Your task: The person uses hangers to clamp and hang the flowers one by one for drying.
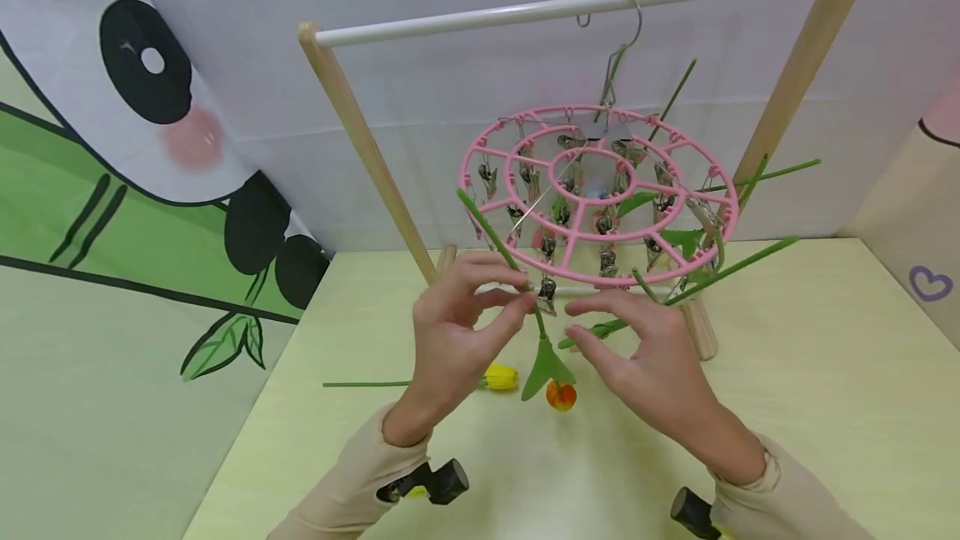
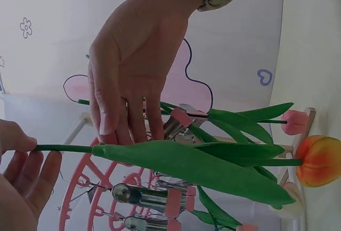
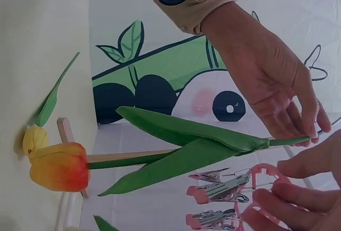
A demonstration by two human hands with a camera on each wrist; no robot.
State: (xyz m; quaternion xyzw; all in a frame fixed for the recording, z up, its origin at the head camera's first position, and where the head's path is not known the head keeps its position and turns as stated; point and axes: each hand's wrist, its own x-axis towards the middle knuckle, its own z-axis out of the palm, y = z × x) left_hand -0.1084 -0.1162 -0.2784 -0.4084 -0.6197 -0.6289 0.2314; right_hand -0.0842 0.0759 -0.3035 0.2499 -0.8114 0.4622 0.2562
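Note:
My left hand (image 1: 457, 332) pinches the green stem of an orange-red artificial tulip (image 1: 561, 396) between thumb and fingertips. The tulip hangs head down, its stem end slanting up past the rim of a round pink clip hanger (image 1: 615, 282). Beside that stem, a metal clip (image 1: 547, 294) dangles from the rim by the left fingertips. My right hand (image 1: 652, 348) is just right of it, thumb and forefinger apart with nothing between them. In the right wrist view, the tulip's leaves (image 3: 197, 135) and bloom (image 3: 59, 167) show fully.
The hanger hooks over a white rod (image 1: 480, 19) between wooden posts (image 1: 802, 65). Other tulips hang among its clips, including a pink one (image 2: 294, 122); their stems (image 1: 735, 272) stick out to the right. A yellow tulip (image 1: 501, 377) lies on the table behind my left hand.

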